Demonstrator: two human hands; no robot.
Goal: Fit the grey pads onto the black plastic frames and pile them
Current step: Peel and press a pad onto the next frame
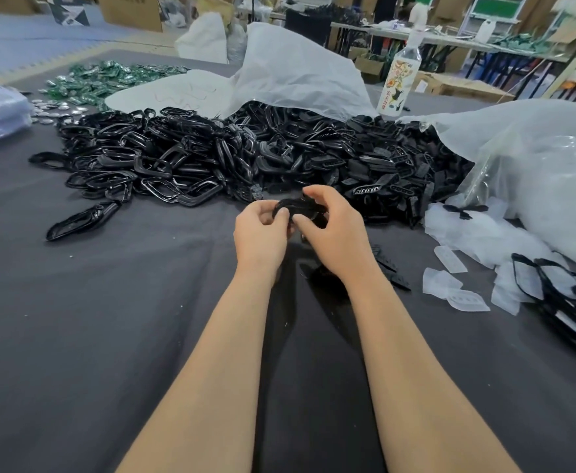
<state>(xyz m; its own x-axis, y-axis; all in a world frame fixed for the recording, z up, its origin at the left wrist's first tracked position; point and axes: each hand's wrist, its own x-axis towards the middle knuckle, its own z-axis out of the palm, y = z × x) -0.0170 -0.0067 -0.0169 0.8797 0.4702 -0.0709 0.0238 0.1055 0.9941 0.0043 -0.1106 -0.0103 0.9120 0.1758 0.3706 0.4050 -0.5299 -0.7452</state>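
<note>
Both my hands meet over the middle of the table around one black plastic frame [296,206]. My left hand [261,233] pinches its left end and my right hand [331,230] grips its right side, fingers curled over it. Whether a pad sits in it is hidden by my fingers. Behind them spreads a big heap of glossy black frames [150,158], and to its right a heap of dark pads with slots [392,165]. A pile of assembled pieces [566,302] lies at the right edge.
The table wears a dark grey cloth [92,319]. Clear peeled film pieces [450,285] litter the right side beside a large plastic bag [535,172]. A bottle [399,80] stands behind the heaps. Green packets [102,80] lie far left. A single frame [81,216] lies apart.
</note>
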